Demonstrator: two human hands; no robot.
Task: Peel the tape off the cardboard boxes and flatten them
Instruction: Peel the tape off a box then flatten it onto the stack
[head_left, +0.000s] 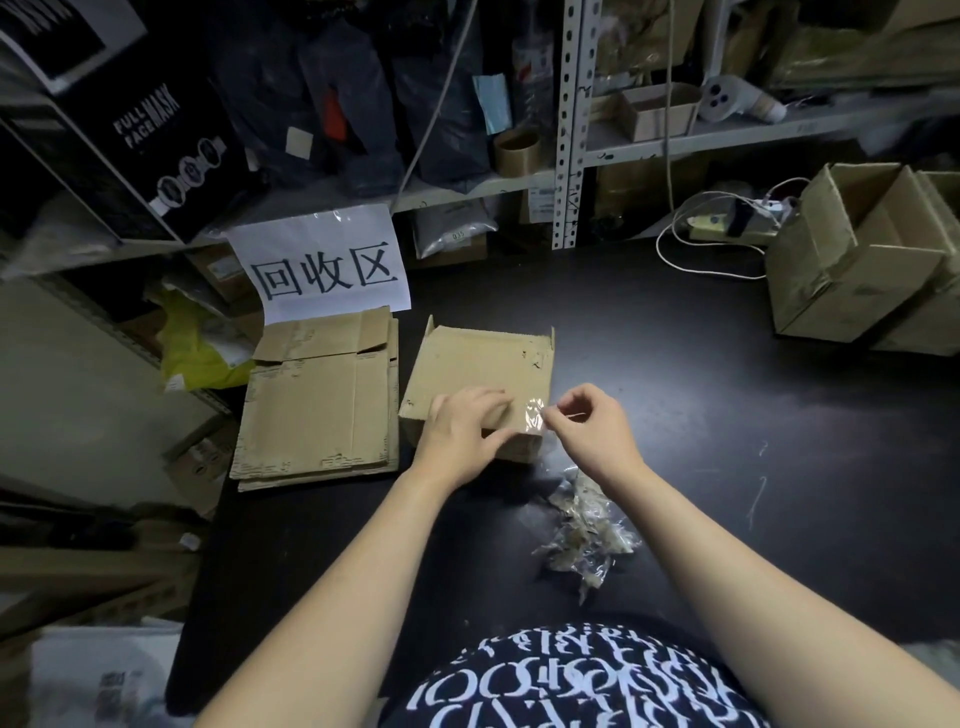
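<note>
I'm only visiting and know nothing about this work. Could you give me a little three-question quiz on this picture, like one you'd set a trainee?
1. True or false: the right hand pinches a strip of clear tape at the edge of the cardboard box.
2. What lies just left of that box? A) a stack of flattened cardboard B) a pair of scissors C) a ball of string
3. In a few words: what does the left hand press on?

Key: 1 true; 2 A; 3 the cardboard box.
</note>
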